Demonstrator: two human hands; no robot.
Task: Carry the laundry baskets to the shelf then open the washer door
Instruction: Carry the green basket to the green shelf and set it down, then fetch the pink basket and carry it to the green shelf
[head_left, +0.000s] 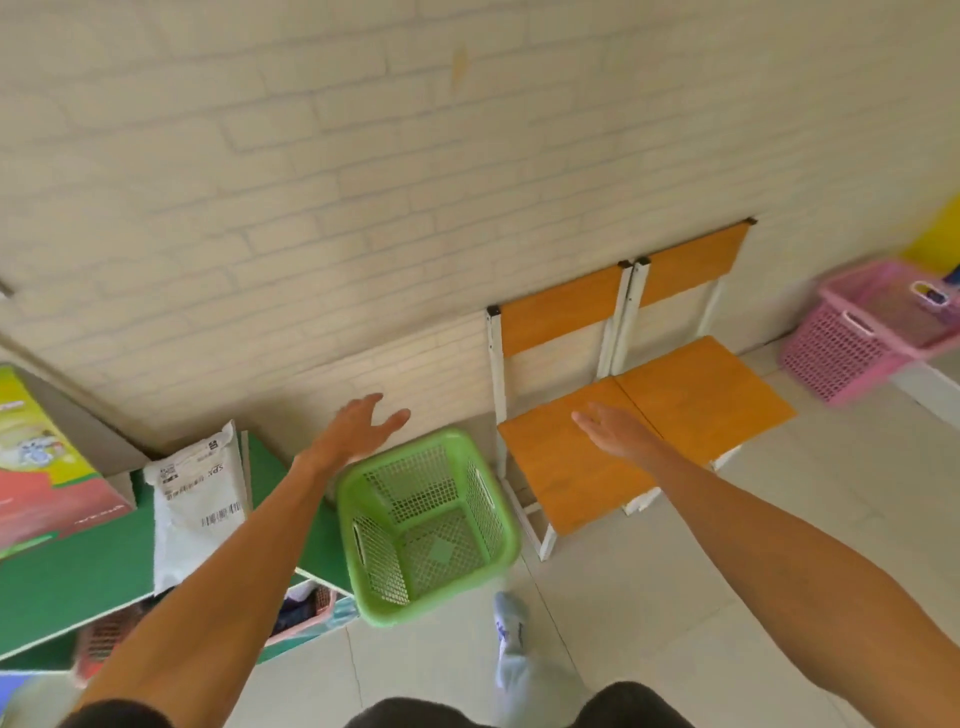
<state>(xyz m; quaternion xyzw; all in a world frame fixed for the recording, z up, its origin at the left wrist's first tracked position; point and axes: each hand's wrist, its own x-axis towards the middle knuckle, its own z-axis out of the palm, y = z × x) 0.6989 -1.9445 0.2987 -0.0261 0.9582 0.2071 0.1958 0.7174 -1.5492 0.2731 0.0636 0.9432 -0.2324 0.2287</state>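
I have both hands out and empty, fingers spread: my left hand (358, 426) hovers above the far left rim of the green basket (428, 525), my right hand (610, 428) hangs over the orange chair (576, 467), well apart from it. The basket sits on the floor between the green shelf (67, 577) and the chair, empty. A pink basket (862, 338) waits far right. The risk I see: gripping one rim only, so the basket tips and clips the chair leg or the shelf edge. I see no washer.
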